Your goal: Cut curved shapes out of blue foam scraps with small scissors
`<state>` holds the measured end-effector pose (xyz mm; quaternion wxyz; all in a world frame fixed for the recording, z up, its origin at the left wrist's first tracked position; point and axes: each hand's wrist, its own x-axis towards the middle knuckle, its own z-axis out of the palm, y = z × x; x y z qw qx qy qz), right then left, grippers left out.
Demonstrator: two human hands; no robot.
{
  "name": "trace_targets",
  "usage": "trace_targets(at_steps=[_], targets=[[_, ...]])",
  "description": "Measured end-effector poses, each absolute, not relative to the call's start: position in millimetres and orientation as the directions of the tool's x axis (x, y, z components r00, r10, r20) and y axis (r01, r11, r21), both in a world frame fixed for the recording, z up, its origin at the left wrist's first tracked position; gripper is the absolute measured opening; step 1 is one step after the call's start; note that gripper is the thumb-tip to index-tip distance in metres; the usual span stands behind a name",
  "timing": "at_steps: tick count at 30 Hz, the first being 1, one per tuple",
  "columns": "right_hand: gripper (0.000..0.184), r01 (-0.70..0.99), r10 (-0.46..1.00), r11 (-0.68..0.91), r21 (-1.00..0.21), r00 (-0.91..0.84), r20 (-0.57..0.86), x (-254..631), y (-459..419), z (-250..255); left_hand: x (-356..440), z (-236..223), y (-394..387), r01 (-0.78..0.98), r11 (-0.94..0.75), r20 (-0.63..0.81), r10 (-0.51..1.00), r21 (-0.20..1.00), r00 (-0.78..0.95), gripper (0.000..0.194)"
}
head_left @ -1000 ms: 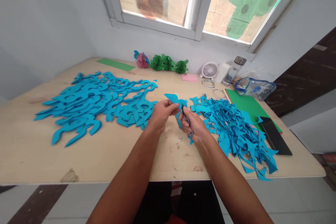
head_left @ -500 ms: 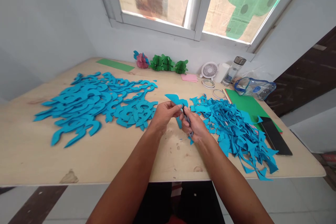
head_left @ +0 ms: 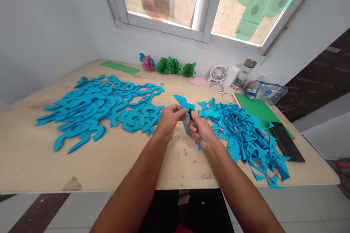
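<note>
Between my two hands is a piece of blue paper (head_left: pixel 180 99) with a pointed, curved outline. My left hand (head_left: pixel 171 118) pinches it between thumb and fingers. In my right hand (head_left: pixel 203 129) is a pair of scissors (head_left: pixel 194 123), its handles wrapped by my fingers and its dark blades against the paper's edge; how far the blades are apart cannot be made out. Left of my hands lies a large spread of blue curved paper cutouts (head_left: pixel 93 103). To the right is a heap of blue paper scraps (head_left: pixel 237 127), close to my right hand.
Along the wall stand a pink paper figure (head_left: pixel 148 63), green paper figures (head_left: pixel 173 65), a small white fan (head_left: pixel 218 73) and a glass bottle (head_left: pixel 244 74). At right lie a clear pouch (head_left: pixel 265 92), green sheets (head_left: pixel 253 107) and a black flat object (head_left: pixel 287 142).
The blue paper has turned slightly in my left hand, and its pointed end has shifted a little to the right. Both hands stay in nearly the same place.
</note>
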<state>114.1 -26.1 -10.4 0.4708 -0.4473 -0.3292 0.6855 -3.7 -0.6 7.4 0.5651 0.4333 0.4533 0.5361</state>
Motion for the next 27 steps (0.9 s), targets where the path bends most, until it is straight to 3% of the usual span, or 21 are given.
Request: trace_targets(at_steps=[13,27], targets=[[0.049,-0.161,0.973,-0.229,-0.960,-0.005,-0.231,114.8,-22.5,-16.6,-2.7,11.9,-1.0,-0.095,0.028,-0.031,0.999,0.995,-0.025,0.017],[0.048,-0.285,0.949,-0.312,-0.906,-0.134,-0.284,118.4,-23.4,-14.6,-4.7,14.8,-3.6,-0.088,0.077,-0.074,0.997,0.993,0.037,0.019]])
